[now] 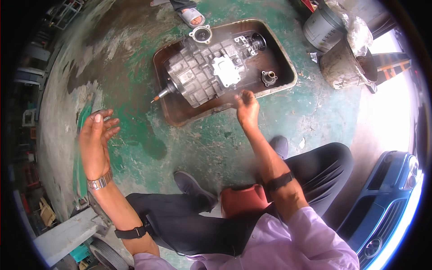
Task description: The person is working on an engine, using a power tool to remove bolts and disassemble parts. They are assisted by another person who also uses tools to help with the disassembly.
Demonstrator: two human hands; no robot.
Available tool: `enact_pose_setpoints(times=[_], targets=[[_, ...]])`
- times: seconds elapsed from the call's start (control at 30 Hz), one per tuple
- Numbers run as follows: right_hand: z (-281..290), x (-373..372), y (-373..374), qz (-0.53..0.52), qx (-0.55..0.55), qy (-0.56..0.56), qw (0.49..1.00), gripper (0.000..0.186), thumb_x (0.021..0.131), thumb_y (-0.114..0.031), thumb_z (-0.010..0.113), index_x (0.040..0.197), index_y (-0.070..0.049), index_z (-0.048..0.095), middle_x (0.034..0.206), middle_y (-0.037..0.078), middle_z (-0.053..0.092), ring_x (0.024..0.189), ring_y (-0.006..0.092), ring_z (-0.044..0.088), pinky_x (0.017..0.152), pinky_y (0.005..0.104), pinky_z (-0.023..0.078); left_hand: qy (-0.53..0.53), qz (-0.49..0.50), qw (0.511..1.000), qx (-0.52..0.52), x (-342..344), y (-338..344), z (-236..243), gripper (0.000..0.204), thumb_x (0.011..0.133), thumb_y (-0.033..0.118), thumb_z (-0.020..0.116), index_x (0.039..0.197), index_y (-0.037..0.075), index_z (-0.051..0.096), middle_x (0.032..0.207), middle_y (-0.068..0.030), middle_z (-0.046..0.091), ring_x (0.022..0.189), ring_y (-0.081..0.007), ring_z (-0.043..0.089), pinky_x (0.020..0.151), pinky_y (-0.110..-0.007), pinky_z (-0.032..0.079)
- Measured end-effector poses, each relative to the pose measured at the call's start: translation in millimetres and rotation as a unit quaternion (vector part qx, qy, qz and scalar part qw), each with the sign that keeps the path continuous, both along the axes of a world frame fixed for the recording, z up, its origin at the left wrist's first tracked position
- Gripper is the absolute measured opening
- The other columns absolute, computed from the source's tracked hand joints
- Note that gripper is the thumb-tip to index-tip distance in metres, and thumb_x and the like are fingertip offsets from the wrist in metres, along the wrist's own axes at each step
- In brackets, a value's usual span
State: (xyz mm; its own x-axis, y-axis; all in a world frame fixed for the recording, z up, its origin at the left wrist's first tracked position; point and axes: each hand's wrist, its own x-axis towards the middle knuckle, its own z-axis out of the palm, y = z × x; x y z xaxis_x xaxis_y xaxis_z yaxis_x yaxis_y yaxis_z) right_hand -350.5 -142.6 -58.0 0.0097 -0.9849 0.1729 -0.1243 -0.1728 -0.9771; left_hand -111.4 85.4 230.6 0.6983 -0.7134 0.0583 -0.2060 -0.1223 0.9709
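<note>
A grey metal gearbox [193,74] lies on its side in a brown, rust-stained tray [291,67] on the floor. Its shaft [164,92], with a copper-coloured tip, juts over the tray's left rim. A round flanged cover [200,34] sits at its far edge, and a smaller flanged part [269,78] rests in the tray's right end. My right hand [247,109] is at the near rim with its fingers curled together; whatever they may hold is too small to make out. Off to the left, my left hand [96,144] is raised, fingers apart, holding nothing.
Two dirty buckets [321,29] [344,67] stand at the far right, one with clear plastic over it. A red seat [243,201] is beneath me. Another person's sandalled foot [194,18] is beyond the tray. A blue car front [380,198] is at lower right.
</note>
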Motion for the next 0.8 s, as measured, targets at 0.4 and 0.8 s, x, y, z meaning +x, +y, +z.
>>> enact_pose_setpoints(times=[0.4, 0.8], targets=[[-5.8, 1.4, -98.7, 0.032, -0.073, 0.223, 0.972, 0.018, 0.080, -0.015, 0.068, 0.092, -0.003, 0.063, 0.082, 0.021, 0.068, 0.081, 0.0382, 0.067, 0.073, 0.0439, 0.052, -0.012, 0.045, 0.999, 0.014, 16.3, 25.8, -1.8, 0.035, 0.097, 0.030, 0.055, 0.113, 0.000, 0.059, 0.117, -0.0139, 0.061, 0.097, -0.0202, 0.061, 0.085, -0.035, 0.048], [1.6, 6.5, -96.8, 0.067, -0.031, 0.341, 0.937, 0.024, 0.079, -0.030, 0.072, 0.088, -0.009, 0.064, 0.084, 0.018, 0.068, 0.083, 0.0369, 0.066, 0.074, 0.0446, 0.051, -0.059, 0.025, 0.998, 0.008, 9.5, 14.0, 0.5, 0.035, 0.096, 0.031, 0.056, 0.111, 0.000, 0.062, 0.114, -0.0142, 0.063, 0.094, -0.0206, 0.063, 0.083, -0.034, 0.049]])
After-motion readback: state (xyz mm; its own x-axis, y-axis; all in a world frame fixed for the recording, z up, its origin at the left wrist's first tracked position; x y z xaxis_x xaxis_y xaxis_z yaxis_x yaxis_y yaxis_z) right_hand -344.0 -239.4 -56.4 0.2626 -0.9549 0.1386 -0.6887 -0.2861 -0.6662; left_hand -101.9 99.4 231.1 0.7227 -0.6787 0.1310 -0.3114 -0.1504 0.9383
